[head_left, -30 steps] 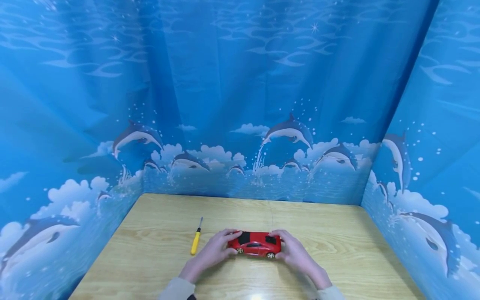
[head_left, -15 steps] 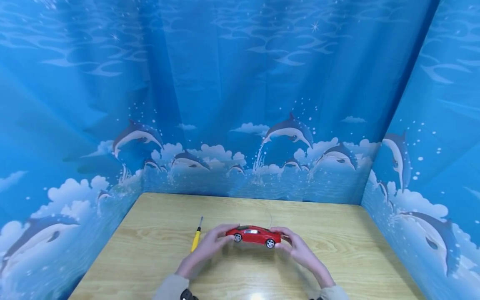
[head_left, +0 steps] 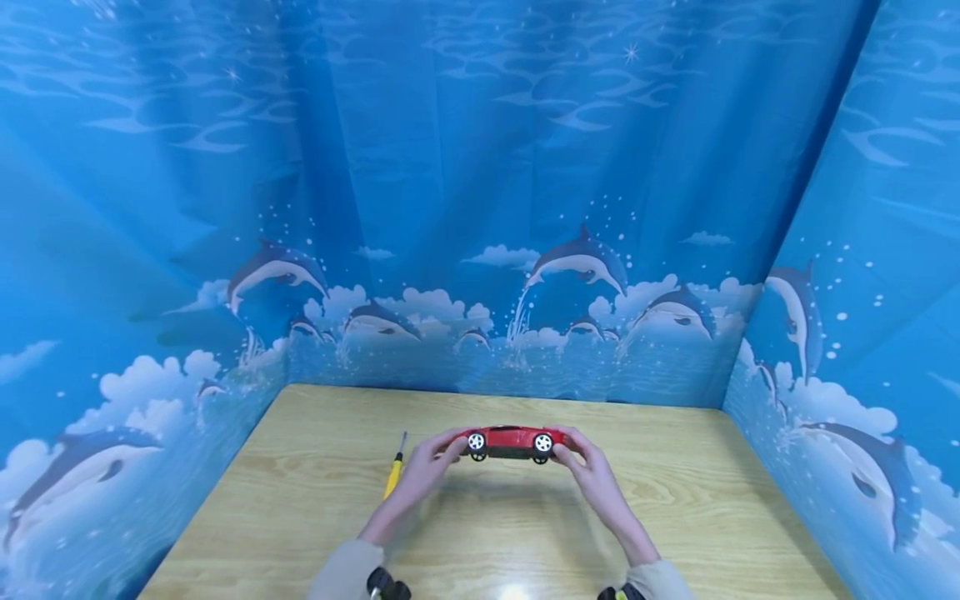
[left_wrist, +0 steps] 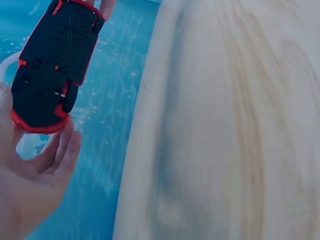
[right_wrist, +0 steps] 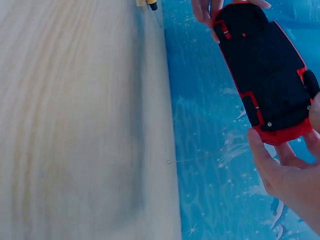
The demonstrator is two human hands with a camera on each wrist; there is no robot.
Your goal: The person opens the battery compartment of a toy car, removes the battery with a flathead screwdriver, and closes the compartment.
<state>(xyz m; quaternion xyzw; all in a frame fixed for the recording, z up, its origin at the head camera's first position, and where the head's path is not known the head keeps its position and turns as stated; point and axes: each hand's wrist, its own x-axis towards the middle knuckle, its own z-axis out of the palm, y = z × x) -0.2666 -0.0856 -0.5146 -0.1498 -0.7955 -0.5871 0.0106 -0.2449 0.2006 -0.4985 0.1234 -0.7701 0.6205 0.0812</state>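
A red toy car [head_left: 510,439] is held up off the table between both hands, tilted so its side, wheels and part of its dark underside face the head camera. The left hand [head_left: 429,467] grips one end, thumb on the near side. At the other end the right hand [head_left: 596,475] grips it in the same way. Both wrist views look up at the car's flat black underside [left_wrist: 56,62], edged in red; the left hand [left_wrist: 40,185] shows below it in one, the right hand [right_wrist: 290,170] in the other.
A screwdriver [head_left: 393,473] with a yellow handle lies on the wood-grain table [head_left: 315,508], left of the left hand and partly covered by that arm. Blue curtains [head_left: 480,167] printed with dolphins stand behind the table and along both sides.
The hands have lifted the red toy car from near the tabletop and tipped it, so that its roof no longer shows and its side and underside do.
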